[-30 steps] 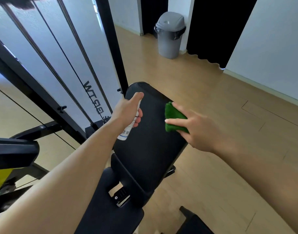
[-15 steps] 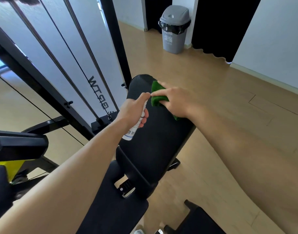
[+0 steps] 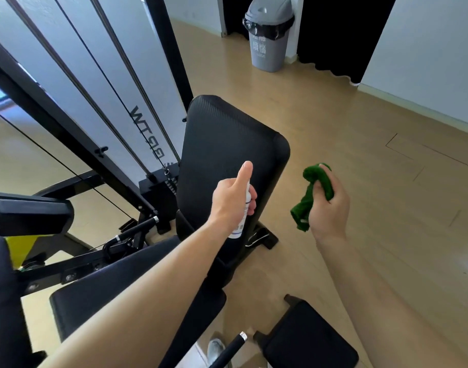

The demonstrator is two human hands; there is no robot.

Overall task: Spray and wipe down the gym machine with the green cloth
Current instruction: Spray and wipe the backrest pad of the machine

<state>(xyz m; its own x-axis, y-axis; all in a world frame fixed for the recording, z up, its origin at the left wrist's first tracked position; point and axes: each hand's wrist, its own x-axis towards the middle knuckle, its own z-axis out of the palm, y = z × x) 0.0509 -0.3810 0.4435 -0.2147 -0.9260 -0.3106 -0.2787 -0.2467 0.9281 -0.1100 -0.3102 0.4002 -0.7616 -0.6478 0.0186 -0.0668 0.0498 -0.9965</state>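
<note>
— How far had the person got with the gym machine [image 3: 172, 62]?

— It was hard to judge. The black backrest pad [image 3: 227, 155] showed no wet film or streaks, so whether it had been sprayed or wiped could not be told. The seat pad [image 3: 100, 282] and the frame looked untouched, so probably most of the job was left.

— Which way did the backrest lie?

— Its long axis rose from the hinge by the seat, up and away, with the rounded end farthest off.

— And the hands?

— The right hand [image 3: 331, 208] pinched the green cloth [image 3: 307, 203] in curled fingers, in the air to the right of the pad and clear of it. The cloth hung bunched, its length dropping down and leftward. The left hand [image 3: 230, 200] was wrapped round the spray bottle [image 3: 239, 227] in front of the backrest, thumb over the top. The bottle stood near upright, top end up and away and base toward the wrist.
</note>
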